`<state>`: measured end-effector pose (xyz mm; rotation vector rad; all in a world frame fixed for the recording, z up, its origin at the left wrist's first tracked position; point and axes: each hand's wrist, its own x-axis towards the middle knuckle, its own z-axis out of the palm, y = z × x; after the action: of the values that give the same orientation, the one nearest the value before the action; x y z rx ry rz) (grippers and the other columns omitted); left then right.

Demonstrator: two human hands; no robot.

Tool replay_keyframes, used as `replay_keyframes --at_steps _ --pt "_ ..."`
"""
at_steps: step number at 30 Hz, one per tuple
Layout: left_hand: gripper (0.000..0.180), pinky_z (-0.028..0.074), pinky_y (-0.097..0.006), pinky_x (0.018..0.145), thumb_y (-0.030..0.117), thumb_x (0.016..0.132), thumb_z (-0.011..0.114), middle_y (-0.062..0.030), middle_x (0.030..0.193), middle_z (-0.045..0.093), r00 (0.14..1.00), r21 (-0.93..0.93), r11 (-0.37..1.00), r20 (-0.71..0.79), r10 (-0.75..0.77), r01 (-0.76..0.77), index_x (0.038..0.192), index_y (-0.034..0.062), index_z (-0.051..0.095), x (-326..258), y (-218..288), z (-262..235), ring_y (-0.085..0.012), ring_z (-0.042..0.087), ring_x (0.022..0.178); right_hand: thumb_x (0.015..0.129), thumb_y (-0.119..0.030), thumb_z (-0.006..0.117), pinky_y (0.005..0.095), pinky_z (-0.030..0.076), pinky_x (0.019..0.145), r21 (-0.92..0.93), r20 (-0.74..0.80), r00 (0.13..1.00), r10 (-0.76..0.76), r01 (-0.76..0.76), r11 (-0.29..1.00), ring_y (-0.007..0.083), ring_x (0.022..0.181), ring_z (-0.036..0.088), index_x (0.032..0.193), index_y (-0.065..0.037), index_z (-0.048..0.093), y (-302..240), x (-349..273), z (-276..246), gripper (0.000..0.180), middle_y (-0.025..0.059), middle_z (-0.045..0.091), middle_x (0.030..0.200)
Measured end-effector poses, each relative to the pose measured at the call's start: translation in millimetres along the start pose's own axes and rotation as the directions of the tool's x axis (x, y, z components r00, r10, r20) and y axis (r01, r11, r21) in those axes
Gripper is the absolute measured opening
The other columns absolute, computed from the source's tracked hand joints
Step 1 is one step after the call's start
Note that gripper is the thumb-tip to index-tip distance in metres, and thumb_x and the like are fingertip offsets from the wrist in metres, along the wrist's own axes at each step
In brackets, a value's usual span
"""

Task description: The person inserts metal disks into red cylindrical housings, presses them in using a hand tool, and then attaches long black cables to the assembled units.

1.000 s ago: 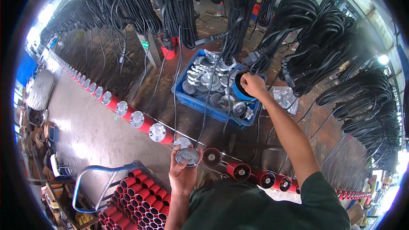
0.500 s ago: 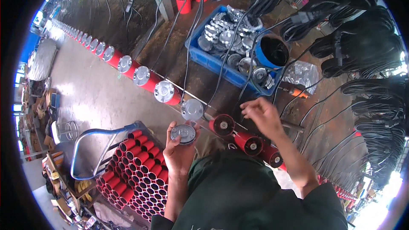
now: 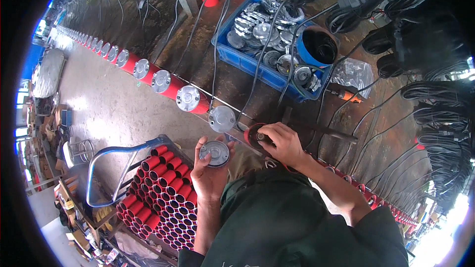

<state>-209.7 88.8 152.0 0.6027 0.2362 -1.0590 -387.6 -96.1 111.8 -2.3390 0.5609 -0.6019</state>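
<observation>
My left hand (image 3: 208,180) grips a round silver metal end cap (image 3: 215,154), thumb across its face and fingers around its rim. My right hand (image 3: 284,144) reaches over a red cylinder (image 3: 247,133) in the row at the bench edge. Its thumb and fingers pinch at the small round metal hub (image 3: 261,137) in the middle of the cylinder's dark end. Just left of it stands a red cylinder topped by a silver cap (image 3: 222,118), with further capped ones beyond. My right hand and arm cover the neighbouring cylinders to the right.
A blue crate (image 3: 237,62) of silver caps stands on the bench, with a blue round tub (image 3: 316,47) at its right end. An orange-handled tool (image 3: 349,96) lies nearby. Black cables (image 3: 433,89) hang all around. A cart (image 3: 111,153) at left carries stacked red tubes (image 3: 168,183).
My right hand has come down and left from above the bench onto the red cylinder's end. The left hand still holds the end cap, its face now turned more toward the camera.
</observation>
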Motion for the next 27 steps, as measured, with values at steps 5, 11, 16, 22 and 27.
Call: replay_keyframes --at_steps 5,11,16,22,27 --pt "0.053 0.043 -0.057 0.117 0.008 0.091 0.065 -0.0225 0.144 0.056 0.999 0.004 0.999 0.004 -0.042 0.042 0.142 0.0126 0.051 0.2 -3.5 6.9 -0.0487 0.055 0.135 0.082 -0.008 0.084 0.0425 0.060 0.087 0.000 -0.005 1.000 -0.017 0.017 1.000 0.0324 0.102 0.071 0.114 -0.007 0.068 1.9 0.2 0.5 0.036 0.0099 0.073 0.112" --pt "0.050 0.044 -0.060 0.116 0.012 0.094 0.066 -0.0234 0.141 0.061 0.997 0.038 0.997 0.036 -0.071 0.069 0.143 0.0131 0.054 1.3 -9.3 6.7 -0.0508 0.057 0.133 0.081 -0.008 0.084 0.0417 0.060 0.085 -0.006 -0.011 0.999 -0.030 0.030 1.000 0.0322 0.101 0.070 0.114 -0.006 0.068 1.4 1.1 0.5 0.037 0.0107 0.072 0.111" --pt "0.049 0.045 -0.059 0.114 0.012 0.095 0.066 -0.0231 0.142 0.060 0.995 0.045 0.996 0.064 -0.078 0.075 0.143 0.0134 0.054 2.2 -15.8 3.5 -0.0505 0.057 0.132 0.080 -0.009 0.084 0.0417 0.060 0.084 -0.012 -0.006 0.999 -0.052 0.052 0.999 0.0318 0.099 0.070 0.113 -0.005 0.067 2.2 1.9 2.0 0.038 0.0105 0.072 0.110" --pt "0.049 0.048 -0.058 0.111 0.012 0.096 0.065 -0.0238 0.143 0.059 0.993 0.047 0.995 0.072 -0.094 0.091 0.143 0.0129 0.053 4.0 -21.2 6.2 -0.0501 0.059 0.131 0.079 -0.009 0.085 0.0416 0.060 0.082 -0.012 -0.012 0.998 -0.061 0.061 0.998 0.0318 0.098 0.070 0.113 -0.005 0.067 5.6 1.0 2.8 0.038 0.0103 0.071 0.109" --pt "0.051 0.043 -0.057 0.117 0.008 0.091 0.068 -0.0222 0.139 0.059 0.993 0.036 0.994 0.043 -0.108 0.107 0.140 0.0073 0.052 3.3 -20.2 21.2 -0.0444 0.058 0.130 0.079 -0.010 0.085 0.0414 0.060 0.082 -0.016 -0.016 0.996 -0.082 0.082 0.997 0.0313 0.098 0.070 0.113 -0.006 0.067 6.3 1.7 3.0 0.039 0.0101 0.071 0.109"
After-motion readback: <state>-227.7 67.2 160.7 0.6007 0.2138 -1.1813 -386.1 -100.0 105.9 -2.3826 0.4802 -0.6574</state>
